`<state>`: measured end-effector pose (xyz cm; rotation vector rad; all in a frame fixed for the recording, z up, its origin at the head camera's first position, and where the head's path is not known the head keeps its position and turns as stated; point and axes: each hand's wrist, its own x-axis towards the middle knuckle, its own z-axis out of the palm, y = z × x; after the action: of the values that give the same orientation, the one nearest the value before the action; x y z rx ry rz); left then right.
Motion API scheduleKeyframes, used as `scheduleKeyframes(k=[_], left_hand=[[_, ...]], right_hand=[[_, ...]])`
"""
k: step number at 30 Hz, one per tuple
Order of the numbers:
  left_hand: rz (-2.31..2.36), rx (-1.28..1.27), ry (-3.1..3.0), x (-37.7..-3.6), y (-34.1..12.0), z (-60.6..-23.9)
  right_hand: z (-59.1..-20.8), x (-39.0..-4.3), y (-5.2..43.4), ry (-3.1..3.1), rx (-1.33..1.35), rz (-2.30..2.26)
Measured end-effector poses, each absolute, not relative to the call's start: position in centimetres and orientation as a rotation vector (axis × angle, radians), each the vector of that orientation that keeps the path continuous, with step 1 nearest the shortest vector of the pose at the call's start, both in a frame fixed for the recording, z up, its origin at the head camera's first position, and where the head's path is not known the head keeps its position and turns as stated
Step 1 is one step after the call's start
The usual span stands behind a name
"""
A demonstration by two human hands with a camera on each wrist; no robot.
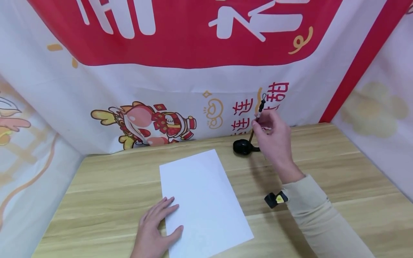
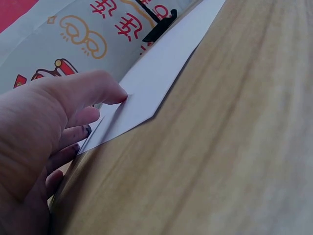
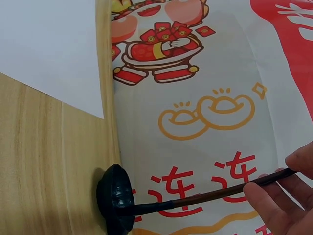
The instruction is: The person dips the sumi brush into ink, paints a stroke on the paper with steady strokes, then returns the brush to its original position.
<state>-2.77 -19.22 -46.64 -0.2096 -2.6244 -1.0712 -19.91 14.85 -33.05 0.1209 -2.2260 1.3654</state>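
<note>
Our right hand (image 1: pixel 274 138) pinches a calligraphy brush (image 3: pixel 210 195) upright, its tip dipped into the black ink dish (image 1: pixel 242 147) at the desk's (image 1: pixel 338 168) far edge, probably loading ink. Our left hand (image 1: pixel 155 229) lies flat, fingers extended, pinning the white paper (image 1: pixel 200 200) steady. That sheet sits between both hands, well short of the brush.

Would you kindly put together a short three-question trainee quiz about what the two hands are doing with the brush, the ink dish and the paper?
1. True or false: the left hand rests flat on the white paper.
2. Where is the tip of the brush? A) on the paper B) in the black ink dish C) in the air
3. Which hand holds the brush?

Key: 1 true; 2 B; 3 the right hand.
</note>
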Motion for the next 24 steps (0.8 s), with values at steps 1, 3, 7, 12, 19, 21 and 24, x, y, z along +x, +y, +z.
scheduleKeyframes(k=[1,3,7,12,19,21,24], left_hand=[[-1.074,-0.208,-2.625,-2.7,-19.2,-46.7],[-1.083,-0.201,-2.628,-2.7,-19.2,-46.7],[-1.088,-0.194,-2.632,-2.7,-19.2,-46.6],[-1.087,-0.183,-2.636,-2.6,-19.3,-46.5],[-1.119,-0.158,-2.651,-2.6,-19.2,-46.5],[-1.116,-0.159,-2.65,-2.6,-19.2,-46.5],[-1.112,-0.165,-2.649,-2.6,-19.2,-46.5]], right_hand=[[-33.1,-19.9,14.9,-2.215,0.129,1.368],[-33.2,-19.9,14.9,-2.185,0.143,1.385],[-33.0,-19.9,14.9,-2.12,0.163,1.446],[-32.7,-19.7,14.8,-2.08,0.163,1.494],[-33.1,-19.8,14.8,-2.043,0.108,1.534],[-33.3,-19.9,14.9,-2.02,0.102,1.496],[-33.8,-20.2,14.8,-1.974,0.143,1.423]])
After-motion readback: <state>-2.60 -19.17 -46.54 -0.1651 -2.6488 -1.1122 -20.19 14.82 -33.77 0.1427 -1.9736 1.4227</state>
